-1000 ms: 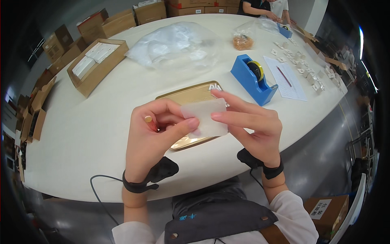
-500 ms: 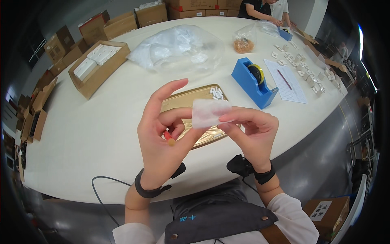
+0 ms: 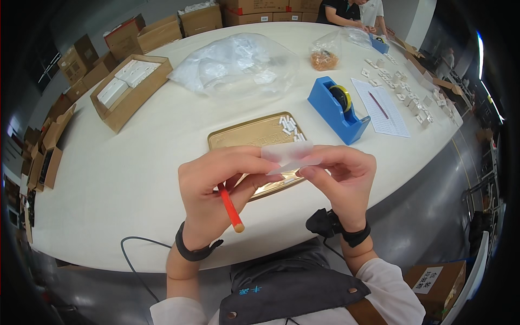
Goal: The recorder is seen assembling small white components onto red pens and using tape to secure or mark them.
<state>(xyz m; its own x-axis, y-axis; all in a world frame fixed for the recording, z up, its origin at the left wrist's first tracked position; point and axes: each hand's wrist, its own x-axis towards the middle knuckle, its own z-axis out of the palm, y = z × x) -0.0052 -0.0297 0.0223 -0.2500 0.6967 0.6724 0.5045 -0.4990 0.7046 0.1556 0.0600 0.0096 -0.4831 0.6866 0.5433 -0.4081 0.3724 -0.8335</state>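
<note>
Plastic bag (image 3: pixel 290 155), small and clear, pinched between left hand (image 3: pixel 216 189) and right hand (image 3: pixel 341 176) above gold tray (image 3: pixel 244 138) holding white pieces (image 3: pixel 290 125); left also grips red pencil (image 3: pixel 230 207).

left hand (image 3: pixel 216 189) lowered, red stick (image 3: pixel 230 207) exposed

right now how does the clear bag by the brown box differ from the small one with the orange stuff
The large clear plastic bag is much bigger and lies slumped flat, holding white pieces; the small clear plastic bag stands bunched upright, holding orange-brown bits. The large one sits beside the open cardboard box; the small one lies farther along, beyond the blue tape dispenser. Both are transparent and rest on the white table.
</note>
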